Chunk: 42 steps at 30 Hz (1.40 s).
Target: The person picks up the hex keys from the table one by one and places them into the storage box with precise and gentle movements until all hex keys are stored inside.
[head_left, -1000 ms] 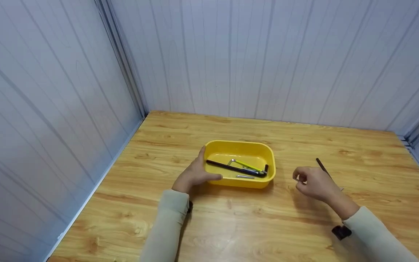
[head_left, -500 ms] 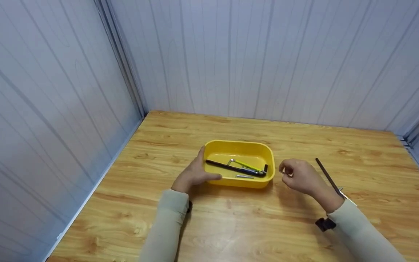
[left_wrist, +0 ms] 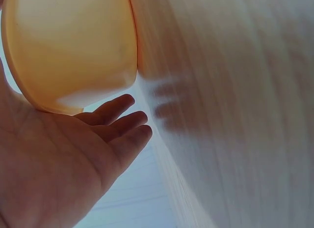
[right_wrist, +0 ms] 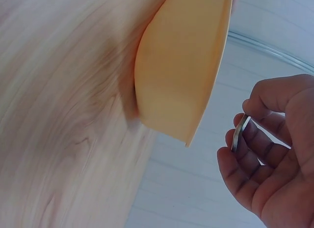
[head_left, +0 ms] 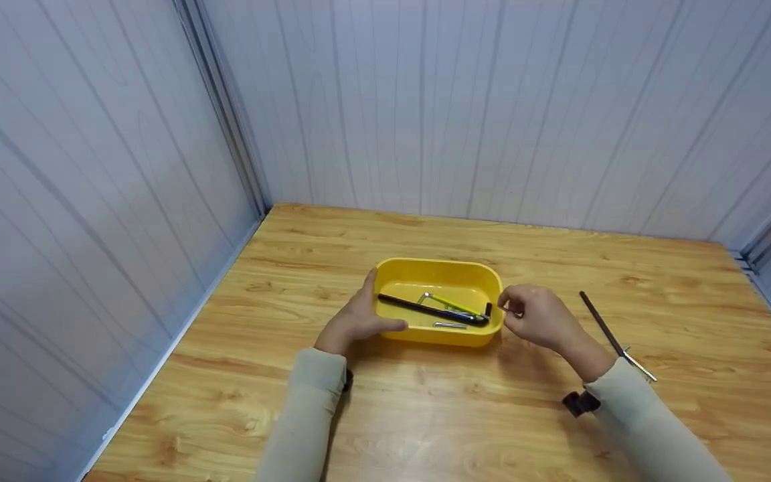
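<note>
The person's left hand (head_left: 359, 318) rests against 1 end of a yellow box (head_left: 439, 271) on the table (head_left: 399, 415) – fingers stretched out, thumb over the near rim. Close by the other end, the right hand (head_left: 539, 316) pinches a small metal piece (right_wrist: 239, 133). Inside the box I see 1 black rod (head_left: 425, 308) and 1 yellow stick (head_left: 456, 305) – another dark rod (head_left: 601, 321) lies off right.
</note>
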Tool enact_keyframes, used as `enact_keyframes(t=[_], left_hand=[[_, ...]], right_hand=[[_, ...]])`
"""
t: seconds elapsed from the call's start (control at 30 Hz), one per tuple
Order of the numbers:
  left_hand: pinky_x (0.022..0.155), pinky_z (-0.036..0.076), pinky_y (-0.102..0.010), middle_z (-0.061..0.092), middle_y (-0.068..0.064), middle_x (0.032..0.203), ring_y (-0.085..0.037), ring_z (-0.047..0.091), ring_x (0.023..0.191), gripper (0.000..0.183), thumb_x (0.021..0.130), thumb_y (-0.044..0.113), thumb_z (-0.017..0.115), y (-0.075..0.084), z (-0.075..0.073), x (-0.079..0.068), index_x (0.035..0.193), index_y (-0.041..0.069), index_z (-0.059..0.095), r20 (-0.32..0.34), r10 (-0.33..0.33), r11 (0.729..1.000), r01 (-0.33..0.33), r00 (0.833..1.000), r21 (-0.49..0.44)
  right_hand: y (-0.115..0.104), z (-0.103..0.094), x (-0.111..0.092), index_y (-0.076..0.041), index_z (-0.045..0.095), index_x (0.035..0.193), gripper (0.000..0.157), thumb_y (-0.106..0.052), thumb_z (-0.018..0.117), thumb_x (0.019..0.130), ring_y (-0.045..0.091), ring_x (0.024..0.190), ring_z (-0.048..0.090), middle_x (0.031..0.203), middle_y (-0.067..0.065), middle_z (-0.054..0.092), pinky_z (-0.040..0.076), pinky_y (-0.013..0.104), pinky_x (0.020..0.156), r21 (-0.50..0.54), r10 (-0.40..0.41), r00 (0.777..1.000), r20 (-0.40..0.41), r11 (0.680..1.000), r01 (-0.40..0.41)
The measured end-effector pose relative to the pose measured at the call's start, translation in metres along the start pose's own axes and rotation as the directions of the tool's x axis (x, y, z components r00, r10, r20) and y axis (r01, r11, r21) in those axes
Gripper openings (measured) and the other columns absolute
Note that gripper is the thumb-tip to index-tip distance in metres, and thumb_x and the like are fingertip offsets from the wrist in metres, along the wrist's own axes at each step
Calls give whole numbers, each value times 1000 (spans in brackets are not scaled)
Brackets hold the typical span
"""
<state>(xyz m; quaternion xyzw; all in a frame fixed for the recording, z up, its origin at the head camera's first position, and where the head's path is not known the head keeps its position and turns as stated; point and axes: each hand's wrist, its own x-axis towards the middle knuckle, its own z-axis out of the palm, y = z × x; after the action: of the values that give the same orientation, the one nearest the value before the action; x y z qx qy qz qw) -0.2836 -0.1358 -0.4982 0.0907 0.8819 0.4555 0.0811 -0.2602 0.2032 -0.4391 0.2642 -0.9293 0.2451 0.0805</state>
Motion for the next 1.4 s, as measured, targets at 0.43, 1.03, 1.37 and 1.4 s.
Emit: enact_keyframes(t=[0.43, 1.03, 1.37, 1.4], left_hand=[[116, 25, -46, 26, -11, 158, -26, 34, 139, 129, 65, 46, 85, 1, 1, 1, 156, 18, -2, 0, -5, 1000, 5, 1000, 16], [116, 26, -46, 23, -11, 159, -25, 28, 143, 131, 63, 49, 84, 2, -3, -1, 156, 19, -3, 2, -28, 1000, 28, 1000, 15], [116, 25, -47, 20, -11, 160, -27, 26, 144, 131, 64, 52, 83, 4, -1, -2, 156, 20, -4, 9, -47, 999, 47, 999, 28], [116, 26, -47, 20, -11, 160, -27, 26, 144, 131, 64, 52, 83, 4, -1, -2, 156, 21, -4, 9, -48, 998, 48, 999, 32]], right_hand=[[-6, 8, 19, -7, 66, 95, 16, -3, 63, 80, 10, 62, 50, 73, 0, 63, 44, 25, 58, 90, 1, 1000, 1, 996, -2], [-12, 37, 48, -7, 67, 94, 14, -5, 62, 81, 12, 60, 51, 70, 0, 61, 44, 25, 55, 162, 21, 999, 48, 986, -29], [-7, 51, 55, -4, 67, 95, 15, -4, 63, 81, 13, 61, 51, 70, 1, 62, 44, 28, 57, 173, 14, 998, 57, 985, -24], [-6, 52, 55, -4, 68, 95, 15, -5, 63, 81, 13, 62, 52, 70, 1, 62, 44, 28, 58, 172, 21, 998, 62, 985, -31]])
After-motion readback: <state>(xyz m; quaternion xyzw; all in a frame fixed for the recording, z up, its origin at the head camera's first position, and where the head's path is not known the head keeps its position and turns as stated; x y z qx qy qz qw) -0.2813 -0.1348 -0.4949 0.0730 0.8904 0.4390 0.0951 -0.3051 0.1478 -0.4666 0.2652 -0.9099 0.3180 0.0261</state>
